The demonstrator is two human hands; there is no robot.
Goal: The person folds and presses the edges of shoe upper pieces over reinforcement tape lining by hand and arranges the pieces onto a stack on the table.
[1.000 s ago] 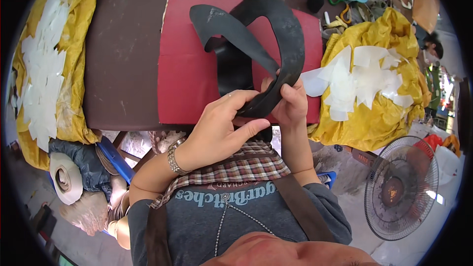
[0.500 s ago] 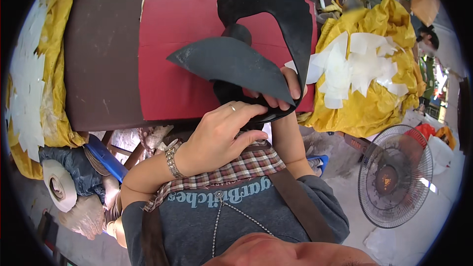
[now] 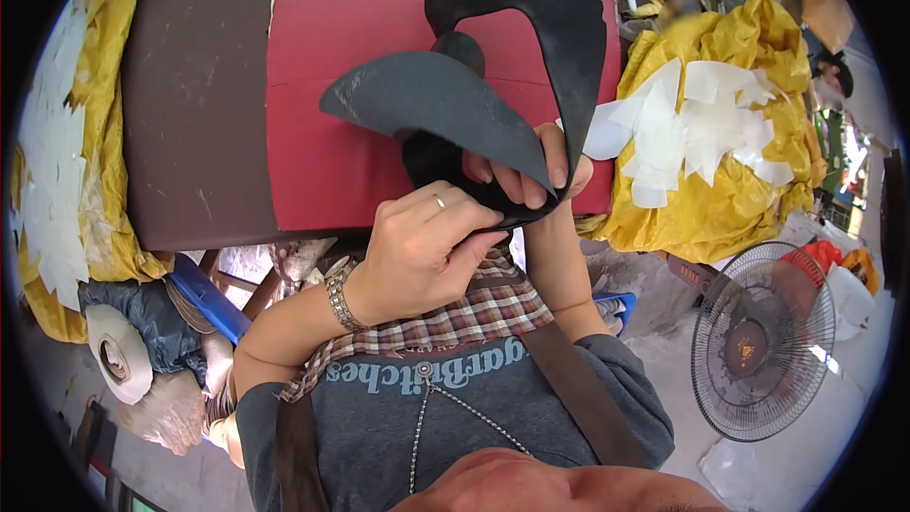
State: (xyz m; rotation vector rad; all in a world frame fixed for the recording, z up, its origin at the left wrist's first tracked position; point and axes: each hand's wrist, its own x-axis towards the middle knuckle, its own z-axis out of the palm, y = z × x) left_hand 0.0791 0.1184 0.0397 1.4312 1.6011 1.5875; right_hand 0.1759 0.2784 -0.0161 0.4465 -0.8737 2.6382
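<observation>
A curved black leather-like piece (image 3: 559, 47) arches over a red board (image 3: 332, 171), with its dark grey underside (image 3: 427, 95) folded up on the near side. My right hand (image 3: 531, 171) is closed round the fold at its near right end, with part of the palm hidden behind the material. Beside it, my left hand (image 3: 417, 246), with a ring and a metal watch, pinches the near edge of the same piece between thumb and forefinger.
The board lies on a brown table (image 3: 199, 133). Yellow plastic sheeting (image 3: 701, 218) with white scraps (image 3: 654, 152) is at the right, and more yellow sheeting (image 3: 114, 209) at the left. A fan (image 3: 758, 341) stands right of me, a white roll (image 3: 118, 356) at lower left.
My left fingers have closed from a looser pose into a pinch on the near edge. My right fingers have shifted slightly along the fold, and the black piece has tilted a little.
</observation>
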